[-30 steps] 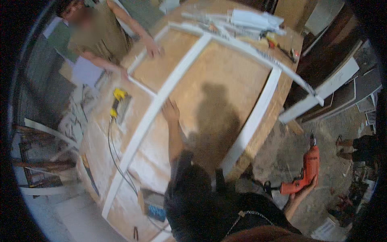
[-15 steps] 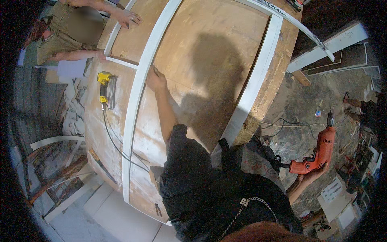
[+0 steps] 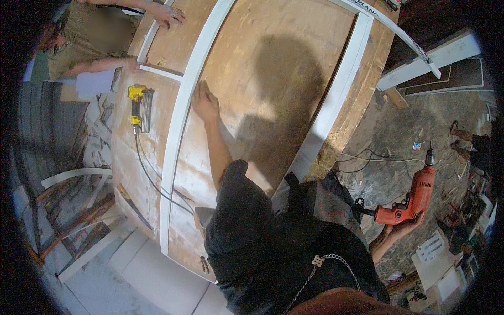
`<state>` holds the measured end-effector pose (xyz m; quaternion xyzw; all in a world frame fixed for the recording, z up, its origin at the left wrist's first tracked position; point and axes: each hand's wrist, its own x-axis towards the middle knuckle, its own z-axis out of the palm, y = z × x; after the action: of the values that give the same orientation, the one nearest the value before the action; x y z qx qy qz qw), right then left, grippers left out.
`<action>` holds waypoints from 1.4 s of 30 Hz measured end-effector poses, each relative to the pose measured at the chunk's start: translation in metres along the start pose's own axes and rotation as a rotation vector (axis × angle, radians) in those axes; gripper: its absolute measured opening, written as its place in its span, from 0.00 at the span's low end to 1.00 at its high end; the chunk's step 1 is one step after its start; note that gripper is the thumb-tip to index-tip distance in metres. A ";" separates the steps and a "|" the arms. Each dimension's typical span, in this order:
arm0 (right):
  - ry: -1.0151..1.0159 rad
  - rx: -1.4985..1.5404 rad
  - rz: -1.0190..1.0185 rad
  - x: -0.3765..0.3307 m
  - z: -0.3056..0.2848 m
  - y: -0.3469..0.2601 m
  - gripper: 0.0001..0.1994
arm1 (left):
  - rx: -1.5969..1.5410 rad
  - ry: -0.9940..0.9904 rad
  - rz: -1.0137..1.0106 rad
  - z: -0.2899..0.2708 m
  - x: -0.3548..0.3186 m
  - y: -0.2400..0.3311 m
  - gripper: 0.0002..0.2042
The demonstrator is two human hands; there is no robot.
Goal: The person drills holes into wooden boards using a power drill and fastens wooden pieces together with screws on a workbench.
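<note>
My left hand (image 3: 206, 103) rests at the inner edge of a long white bar, part of a white frame (image 3: 190, 89) lying on a worn wooden table (image 3: 142, 168). Its fingers point away from me, loosely extended, holding nothing that shows. Off the table's right side, my right hand (image 3: 404, 227) grips a red power drill (image 3: 420, 191) by its handle from below. The drill's chuck and bit point away from me. Part of the right hand's grip is hidden behind the drill body. A yellow nail gun (image 3: 137, 107) lies left of the long bar.
Across the table at upper left, another person's hand (image 3: 169, 16) lies near a smaller white frame section (image 3: 163, 72). The nail gun's hose (image 3: 149, 168) crosses the bar. A saw (image 3: 132, 205) lies at the left edge. Cables (image 3: 383, 157) and a bystander's legs (image 3: 463, 144) are at right.
My left hand has slid slightly off the bar's edge toward me. The view has shifted a little; the drill stays in my right hand, marginally lower left in the picture.
</note>
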<state>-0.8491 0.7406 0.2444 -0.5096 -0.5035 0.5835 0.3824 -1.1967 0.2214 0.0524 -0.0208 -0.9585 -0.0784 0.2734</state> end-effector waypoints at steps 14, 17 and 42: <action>-0.044 0.070 0.031 0.009 -0.008 0.005 0.25 | -0.275 0.084 -0.209 -0.012 -0.032 0.020 0.15; -0.115 0.029 0.059 0.014 -0.010 0.004 0.26 | -0.255 0.062 -0.394 -0.012 -0.030 0.025 0.17; -0.910 0.378 0.221 -0.007 0.067 -0.026 0.30 | -2.403 -0.161 -1.012 -0.182 -0.011 0.348 0.11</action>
<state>-0.9156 0.7258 0.2692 -0.1755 -0.4480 0.8645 0.1457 -1.0637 0.5356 0.2477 0.1058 -0.2052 -0.9724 -0.0332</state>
